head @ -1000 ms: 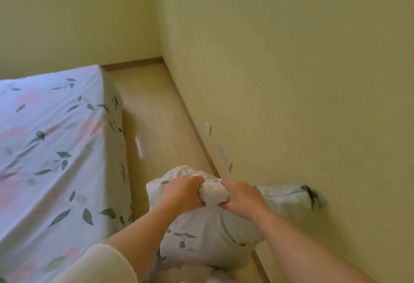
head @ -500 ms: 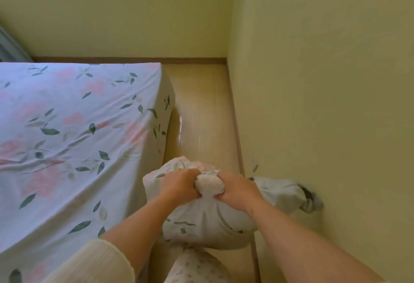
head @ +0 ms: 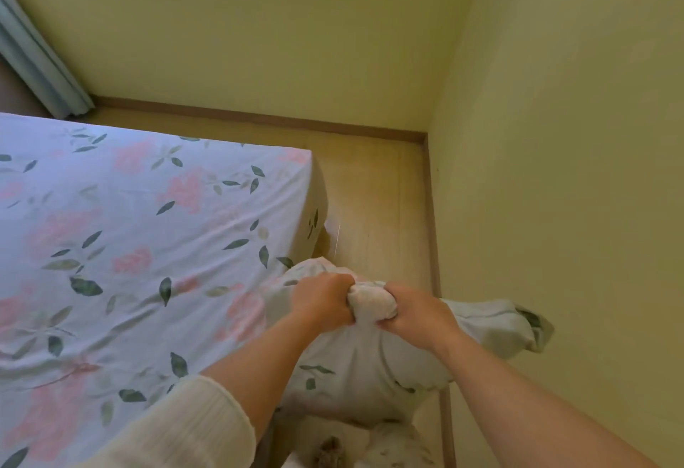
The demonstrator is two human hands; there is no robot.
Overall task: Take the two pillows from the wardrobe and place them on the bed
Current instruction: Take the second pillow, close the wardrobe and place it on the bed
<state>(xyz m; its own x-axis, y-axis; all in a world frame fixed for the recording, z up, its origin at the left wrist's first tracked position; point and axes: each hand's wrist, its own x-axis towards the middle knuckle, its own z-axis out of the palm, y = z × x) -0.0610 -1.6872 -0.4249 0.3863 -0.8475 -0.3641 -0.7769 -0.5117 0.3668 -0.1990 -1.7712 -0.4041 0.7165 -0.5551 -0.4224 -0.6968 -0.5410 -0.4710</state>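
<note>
A pale pillow (head: 355, 367) with a leaf print hangs in front of me, bunched at the top. My left hand (head: 322, 299) and my right hand (head: 414, 314) both clutch that bunched fabric side by side. The pillow overlaps the right edge of the bed (head: 129, 245), which wears a light sheet with pink flowers and green leaves. One pillow corner (head: 529, 323) sticks out toward the right wall. Whether a second pillow hangs behind it, I cannot tell.
A narrow strip of wooden floor (head: 374, 208) runs between the bed and the yellow-green wall (head: 555, 171) on the right. A blue-grey curtain (head: 40, 71) hangs at the far left corner. My patterned clothing (head: 388, 445) shows below the pillow.
The view has swung left, bringing more of the bed and the curtain into sight. The pillow in both hands has come over the bed's right edge.
</note>
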